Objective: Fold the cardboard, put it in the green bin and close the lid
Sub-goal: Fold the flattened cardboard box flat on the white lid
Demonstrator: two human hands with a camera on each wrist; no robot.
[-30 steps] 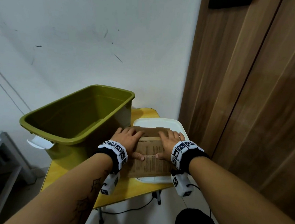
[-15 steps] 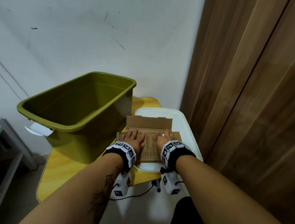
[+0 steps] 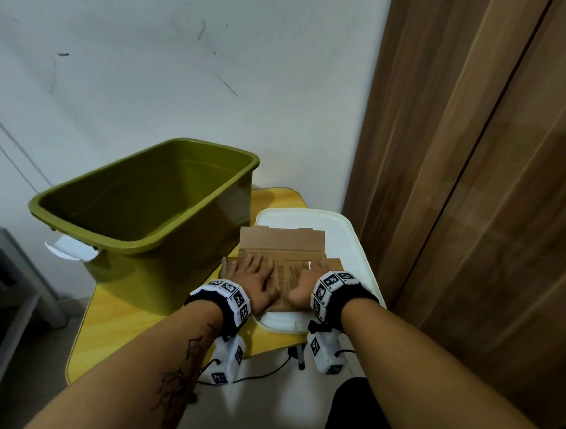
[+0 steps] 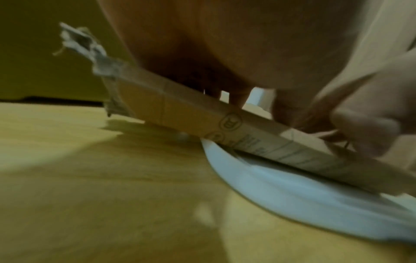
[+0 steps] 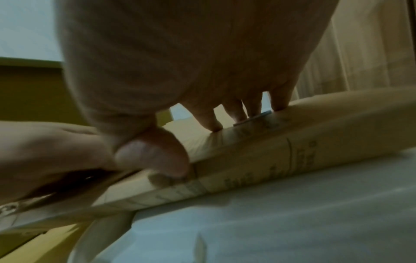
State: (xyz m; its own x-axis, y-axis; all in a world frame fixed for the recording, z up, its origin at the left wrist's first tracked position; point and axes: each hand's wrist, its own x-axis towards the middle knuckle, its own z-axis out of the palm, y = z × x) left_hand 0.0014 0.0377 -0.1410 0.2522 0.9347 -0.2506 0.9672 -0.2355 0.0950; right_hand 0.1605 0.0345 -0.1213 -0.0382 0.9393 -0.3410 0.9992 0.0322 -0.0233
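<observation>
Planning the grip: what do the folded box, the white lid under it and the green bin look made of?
Folded box: brown printed cardboard, matte, frayed corner. White lid: likely plastic, smooth with a rounded moulded rim. Green bin: likely plastic, slight sheen.

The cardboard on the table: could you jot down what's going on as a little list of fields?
cardboard: flattened, printed side up, lying on the white lid
left hand: flat, pressing the cardboard
right hand: flat, pressing beside it
green bin: open, nothing visible inside, left of the lid
table: yellow, carrying bin and lid
task stage: flattening; cardboard not yet in the bin
</observation>
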